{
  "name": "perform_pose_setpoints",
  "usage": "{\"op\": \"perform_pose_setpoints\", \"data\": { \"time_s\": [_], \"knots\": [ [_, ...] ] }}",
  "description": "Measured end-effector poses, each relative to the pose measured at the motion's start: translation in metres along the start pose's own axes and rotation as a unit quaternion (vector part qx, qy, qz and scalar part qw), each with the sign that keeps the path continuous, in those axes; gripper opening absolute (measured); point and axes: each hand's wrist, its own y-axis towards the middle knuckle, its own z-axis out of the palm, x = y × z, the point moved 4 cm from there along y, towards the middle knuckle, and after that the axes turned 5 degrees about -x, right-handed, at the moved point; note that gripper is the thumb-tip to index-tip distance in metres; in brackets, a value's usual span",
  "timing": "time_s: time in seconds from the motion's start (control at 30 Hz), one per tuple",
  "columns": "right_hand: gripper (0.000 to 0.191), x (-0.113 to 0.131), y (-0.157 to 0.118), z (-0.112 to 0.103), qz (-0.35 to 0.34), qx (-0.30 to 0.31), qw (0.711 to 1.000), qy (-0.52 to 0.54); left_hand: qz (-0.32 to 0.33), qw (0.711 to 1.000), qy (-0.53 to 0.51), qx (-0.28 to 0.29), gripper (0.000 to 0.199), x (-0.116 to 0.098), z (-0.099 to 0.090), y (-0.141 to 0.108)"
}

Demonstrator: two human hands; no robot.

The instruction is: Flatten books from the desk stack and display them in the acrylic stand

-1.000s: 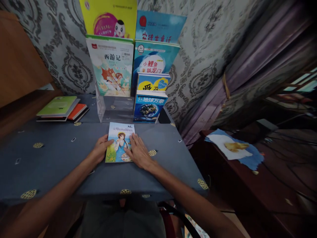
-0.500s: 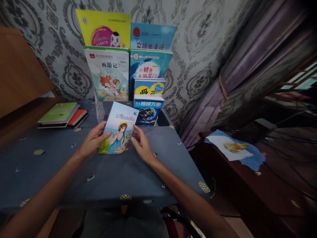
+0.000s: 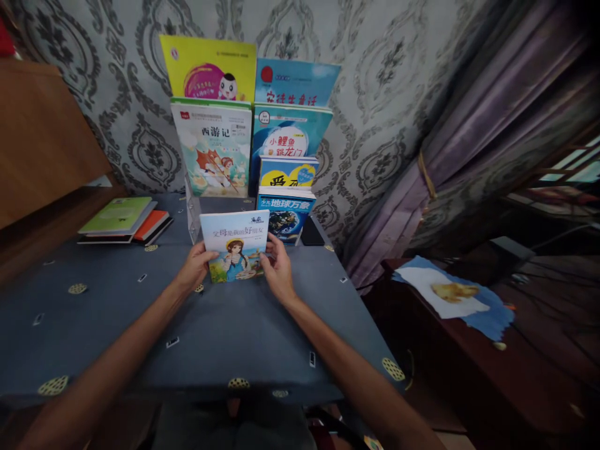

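Note:
A thin paperback book [image 3: 237, 247] with a girl in a yellow hat on its cover is held between both hands, cover facing me. My left hand [image 3: 195, 265] grips its left edge, thumb on the front. On the right edge my right hand [image 3: 277, 265] is closed the same way, its thumb near the cover. Just behind stands a clear display rack [image 3: 191, 215] holding several upright books. A white book with an umbrella picture [image 3: 215, 153] fills its left side, and a blue book with a globe [image 3: 285, 212] sits low on the right, partly hidden by my right fingers.
A small stack of books [image 3: 117, 219] lies on the left of the cloth-covered table [image 3: 117, 319]. Beside the rack is a dark flat object [image 3: 312, 231]. Patterned wallpaper and a tied purple curtain [image 3: 394, 212] are behind. On the right, a blue cloth [image 3: 497, 319] lies on a dark surface.
The paperback has turned from a tilt to nearly level and leans back more, both hands still on it. The whole view has shifted slightly, so the rack appears lower and farther right.

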Motion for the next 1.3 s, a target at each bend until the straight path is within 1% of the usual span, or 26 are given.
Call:
{"op": "perform_pose_setpoints", "data": {
  "time_s": [0.1, 0.17, 0.27, 0.5, 0.63, 0.7, 0.83, 0.93, 1.07, 1.23, 1.3],
  "knots": [
    [0.045, -0.015, -0.01, 0.002, 0.022, 0.008, 1.0, -0.003, -0.036, 0.999, -0.012, -0.007, 0.038, 0.017, -0.002, 0.002],
    [0.045, -0.022, -0.016, 0.003, 0.032, 0.017, 0.999, -0.001, -0.06, 0.998, -0.019, -0.006, 0.035, 0.028, -0.004, 0.002],
    [0.045, -0.028, -0.02, 0.004, 0.047, 0.031, 0.998, 0.0, -0.076, 0.997, -0.025, 0.001, 0.031, 0.036, -0.008, 0.002],
    [0.045, -0.028, -0.018, 0.003, 0.049, 0.033, 0.998, -0.007, -0.099, 0.994, -0.037, 0.018, 0.033, 0.042, -0.013, 0.003],
    [0.044, -0.028, -0.018, 0.003, 0.056, 0.043, 0.997, -0.011, -0.102, 0.993, -0.046, 0.024, 0.035, 0.045, -0.014, 0.005],
    [0.044, -0.027, -0.017, 0.003, 0.057, 0.048, 0.997, -0.01, -0.102, 0.993, -0.051, 0.027, 0.039, 0.046, -0.014, 0.005],
    [0.043, -0.024, -0.017, 0.003, 0.057, 0.045, 0.997, 0.004, -0.104, 0.99, -0.089, 0.035, 0.053, 0.048, -0.011, 0.008],
    [0.04, -0.021, -0.017, 0.003, 0.056, 0.045, 0.997, 0.017, -0.091, 0.988, -0.122, 0.035, 0.057, 0.051, -0.01, 0.01],
    [0.036, -0.017, -0.017, 0.003, 0.053, 0.054, 0.997, 0.023, -0.074, 0.988, -0.134, 0.004, 0.06, 0.057, -0.016, 0.013],
    [0.037, -0.015, -0.02, 0.006, 0.046, 0.064, 0.997, 0.026, -0.072, 0.99, -0.107, -0.053, 0.063, 0.06, -0.024, 0.013],
    [0.037, -0.015, -0.02, 0.007, 0.048, 0.065, 0.996, 0.025, -0.069, 0.991, -0.102, -0.059, 0.063, 0.059, -0.023, 0.012]
  ]
}}
